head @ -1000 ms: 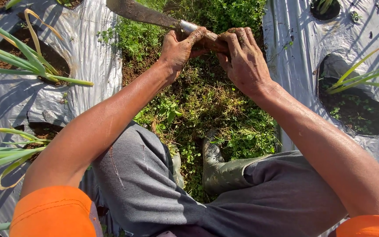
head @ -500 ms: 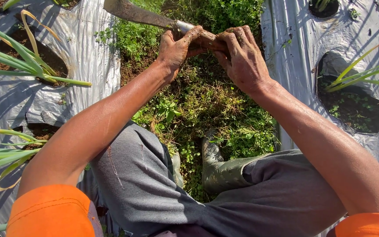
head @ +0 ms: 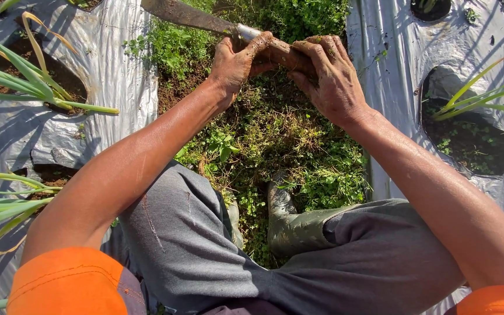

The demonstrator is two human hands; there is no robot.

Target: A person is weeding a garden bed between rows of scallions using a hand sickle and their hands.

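Two muddy hands meet above a weedy furrow [head: 275, 140] between sheets of silver plastic mulch [head: 112, 76]. Left hand [head: 237, 61] is clamped around the wooden handle [head: 281, 55] of a knife, whose rusty blade [head: 185, 14] points up and to the left. Right hand [head: 328, 76] curls over the other end of the same handle, fingers closed on it. Green onion plants [head: 24, 87] grow from holes in the plastic on both sides. Below, a green rubber boot [head: 290, 224] stands among the weeds.
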